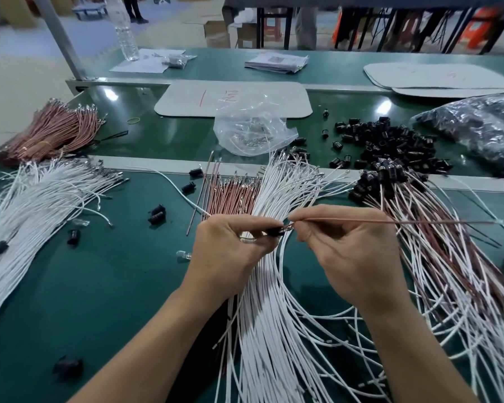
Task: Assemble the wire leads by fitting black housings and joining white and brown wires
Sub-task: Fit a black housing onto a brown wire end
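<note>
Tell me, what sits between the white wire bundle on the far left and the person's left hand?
Head view: green mat dotted with a few loose black housings and a small clear bulb.

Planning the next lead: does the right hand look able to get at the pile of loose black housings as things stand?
Probably not yet: the right hand pinches the brown wire, so it is occupied. The way looks open; only low-lying finished leads lie between it and the housing pile.

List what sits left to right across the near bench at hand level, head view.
white wire bundle → loose black housings → left hand gripping a black housing → right hand pinching a brown wire → pile of assembled leads
</note>
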`<act>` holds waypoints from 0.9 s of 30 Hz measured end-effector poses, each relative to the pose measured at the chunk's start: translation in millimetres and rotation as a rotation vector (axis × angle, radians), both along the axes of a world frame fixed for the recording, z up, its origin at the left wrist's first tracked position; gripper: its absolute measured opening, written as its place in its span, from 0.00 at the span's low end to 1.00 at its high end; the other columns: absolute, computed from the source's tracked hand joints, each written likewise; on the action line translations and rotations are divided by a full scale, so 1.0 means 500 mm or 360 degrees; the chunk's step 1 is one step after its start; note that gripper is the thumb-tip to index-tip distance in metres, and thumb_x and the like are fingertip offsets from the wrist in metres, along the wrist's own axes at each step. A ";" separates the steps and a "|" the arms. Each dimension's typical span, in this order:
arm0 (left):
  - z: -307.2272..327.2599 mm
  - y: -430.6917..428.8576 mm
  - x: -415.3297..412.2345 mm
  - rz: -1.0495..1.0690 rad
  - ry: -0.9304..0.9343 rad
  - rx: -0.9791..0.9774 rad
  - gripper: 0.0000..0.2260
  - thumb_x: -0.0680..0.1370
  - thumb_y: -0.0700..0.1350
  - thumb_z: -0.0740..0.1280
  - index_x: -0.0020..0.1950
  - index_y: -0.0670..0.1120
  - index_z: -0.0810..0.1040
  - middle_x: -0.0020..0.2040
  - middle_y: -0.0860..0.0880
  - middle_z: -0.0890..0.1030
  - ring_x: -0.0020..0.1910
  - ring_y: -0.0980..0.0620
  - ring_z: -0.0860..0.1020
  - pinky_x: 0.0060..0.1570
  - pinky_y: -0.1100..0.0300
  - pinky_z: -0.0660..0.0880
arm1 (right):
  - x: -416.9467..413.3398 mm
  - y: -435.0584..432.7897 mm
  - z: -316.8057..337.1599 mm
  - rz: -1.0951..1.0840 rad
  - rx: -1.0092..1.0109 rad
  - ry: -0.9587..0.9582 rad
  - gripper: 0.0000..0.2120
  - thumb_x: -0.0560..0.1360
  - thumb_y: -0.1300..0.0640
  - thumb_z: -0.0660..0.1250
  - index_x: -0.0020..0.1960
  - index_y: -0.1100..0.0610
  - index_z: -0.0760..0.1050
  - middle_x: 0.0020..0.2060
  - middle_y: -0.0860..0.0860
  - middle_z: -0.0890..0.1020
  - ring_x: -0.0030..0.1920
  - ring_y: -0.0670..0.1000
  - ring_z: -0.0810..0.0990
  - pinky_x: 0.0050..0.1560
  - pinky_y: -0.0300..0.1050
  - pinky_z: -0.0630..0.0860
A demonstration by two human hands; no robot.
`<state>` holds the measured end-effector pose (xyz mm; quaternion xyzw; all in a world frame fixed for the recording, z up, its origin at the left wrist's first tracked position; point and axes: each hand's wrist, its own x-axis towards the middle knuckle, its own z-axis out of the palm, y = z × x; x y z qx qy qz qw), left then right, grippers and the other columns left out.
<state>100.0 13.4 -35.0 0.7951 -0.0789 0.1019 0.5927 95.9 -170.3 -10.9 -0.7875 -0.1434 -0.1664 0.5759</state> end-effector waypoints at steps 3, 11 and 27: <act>0.002 -0.002 -0.004 0.0055 -0.0085 0.0099 0.13 0.71 0.36 0.79 0.51 0.52 0.89 0.43 0.62 0.87 0.43 0.60 0.85 0.44 0.70 0.79 | 0.005 -0.003 -0.002 -0.0038 0.0113 0.0047 0.07 0.74 0.66 0.77 0.46 0.56 0.88 0.34 0.44 0.86 0.36 0.47 0.86 0.38 0.34 0.78; -0.002 -0.008 -0.013 0.0190 -0.0342 0.0357 0.13 0.70 0.35 0.80 0.49 0.50 0.89 0.43 0.58 0.87 0.40 0.54 0.81 0.40 0.63 0.77 | 0.012 0.008 0.000 -0.0021 0.0434 0.0381 0.09 0.71 0.71 0.76 0.41 0.59 0.88 0.39 0.51 0.88 0.45 0.46 0.87 0.46 0.34 0.79; 0.001 -0.022 -0.018 0.0190 -0.0386 0.0371 0.11 0.73 0.43 0.77 0.54 0.53 0.89 0.48 0.60 0.85 0.52 0.58 0.81 0.55 0.62 0.77 | 0.013 0.011 -0.003 -0.0135 0.0798 0.0734 0.11 0.74 0.69 0.74 0.37 0.57 0.87 0.33 0.53 0.85 0.36 0.47 0.82 0.38 0.37 0.79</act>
